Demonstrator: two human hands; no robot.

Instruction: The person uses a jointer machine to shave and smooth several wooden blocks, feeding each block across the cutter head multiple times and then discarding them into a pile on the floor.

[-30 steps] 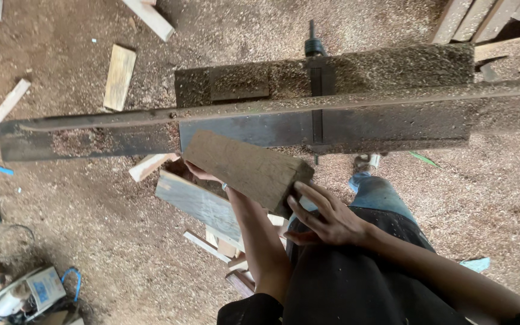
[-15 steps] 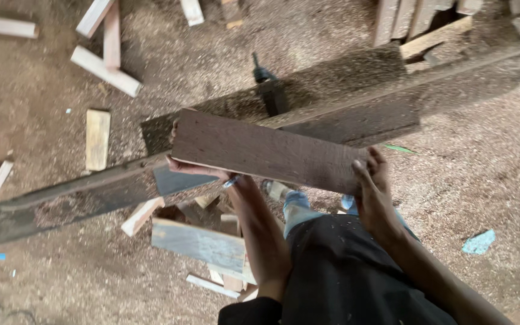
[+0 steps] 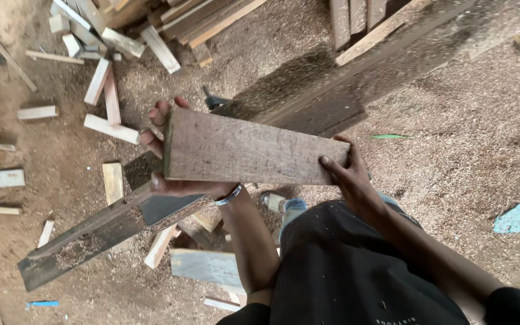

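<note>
**Wooden board held at both ends above the sawdust floor**

Wooden board (image 3: 251,150), flat and rough-sawn, is lifted in front of the person, its broad face up and its length running left to right. The left hand (image 3: 167,159) grips the left end, fingers (image 3: 154,114) wrapped over the far edge and a metal bracelet (image 3: 230,195) at the wrist. The right hand (image 3: 347,171) clasps the right end, fingers closed on it. Below lies a long sawdust-covered machine bed (image 3: 103,225). Offcuts (image 3: 109,126) are scattered over the sawdust floor (image 3: 464,168).
</note>
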